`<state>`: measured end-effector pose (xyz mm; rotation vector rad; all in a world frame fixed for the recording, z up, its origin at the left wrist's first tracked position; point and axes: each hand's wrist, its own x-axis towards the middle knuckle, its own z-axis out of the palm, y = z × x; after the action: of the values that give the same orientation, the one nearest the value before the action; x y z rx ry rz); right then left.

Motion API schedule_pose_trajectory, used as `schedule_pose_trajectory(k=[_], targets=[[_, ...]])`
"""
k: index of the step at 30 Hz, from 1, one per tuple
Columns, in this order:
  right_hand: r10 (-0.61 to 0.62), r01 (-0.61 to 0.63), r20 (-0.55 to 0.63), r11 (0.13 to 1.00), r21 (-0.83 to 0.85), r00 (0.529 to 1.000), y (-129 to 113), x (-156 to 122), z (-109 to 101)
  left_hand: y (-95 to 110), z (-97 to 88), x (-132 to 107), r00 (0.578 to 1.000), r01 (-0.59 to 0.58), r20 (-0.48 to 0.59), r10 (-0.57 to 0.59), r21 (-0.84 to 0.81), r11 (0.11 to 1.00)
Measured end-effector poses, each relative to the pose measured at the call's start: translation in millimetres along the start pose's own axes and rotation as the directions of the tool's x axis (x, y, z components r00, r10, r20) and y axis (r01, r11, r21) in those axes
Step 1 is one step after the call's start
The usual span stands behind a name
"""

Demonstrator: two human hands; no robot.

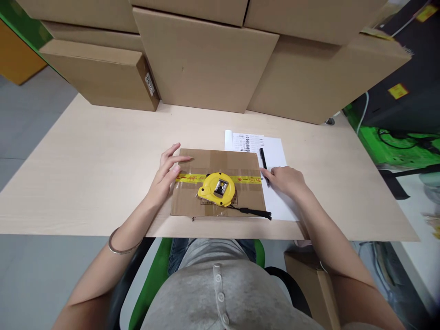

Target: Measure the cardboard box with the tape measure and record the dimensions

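Observation:
A flat brown cardboard box (220, 160) lies near the table's front edge, with yellow printed tape across it. On top rests a yellow tape measure (225, 195) with a metal belt clip and a black wrist strap (254, 211). My left hand (167, 172) is at the box's left edge, fingers spread and one fingertip on its top. At the right edge my right hand (287, 179) has its fingers curled, a fingertip against the box; the inside of the hand is hidden. A black pen (263, 158) passes beside the box, partly under the right fingers.
White paper (278, 201) and a printed sheet (249, 141) lie partly beneath the box. Several large cartons (206, 59) stand along the back of the pale wooden table (85, 183). An open carton (309, 275) is below at the right; dark equipment (395, 87) stands beyond the right side.

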<state>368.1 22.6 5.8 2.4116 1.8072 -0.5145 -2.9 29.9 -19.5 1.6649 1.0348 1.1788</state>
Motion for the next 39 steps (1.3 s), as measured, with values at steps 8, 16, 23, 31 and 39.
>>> schedule_pose_trajectory(k=[8, 16, 23, 31, 39], targets=[[-0.522, 0.605, -0.422, 0.792, 0.083, 0.741, -75, -80, -33, -15, -8.6, 6, 0.987, 0.123, 0.125, -0.1, -0.192, 0.974], [-0.755, 0.773, -0.198, 0.565, 0.288, 0.625, -121, -95, -17, -4, -25.2, 8, 0.931, 0.253, 0.328, -0.159, -0.267, 0.93], [-0.848, 0.819, -0.072, 0.481, 0.311, 0.526, -166, -82, -34, -6, -18.6, 9, 0.954, 0.263, 0.229, -0.193, -0.333, 0.906], [-0.906, 0.897, -0.009, 0.416, 0.148, 0.422, -164, -73, -41, -21, -30.2, 13, 0.954, 0.142, 0.291, -0.071, -0.229, 0.963], [-0.877, 0.865, 0.014, 0.475, 0.159, 0.48, -114, -67, -46, -10, -41.4, 12, 0.888, 0.079, 0.458, -0.034, -0.079, 0.994]])
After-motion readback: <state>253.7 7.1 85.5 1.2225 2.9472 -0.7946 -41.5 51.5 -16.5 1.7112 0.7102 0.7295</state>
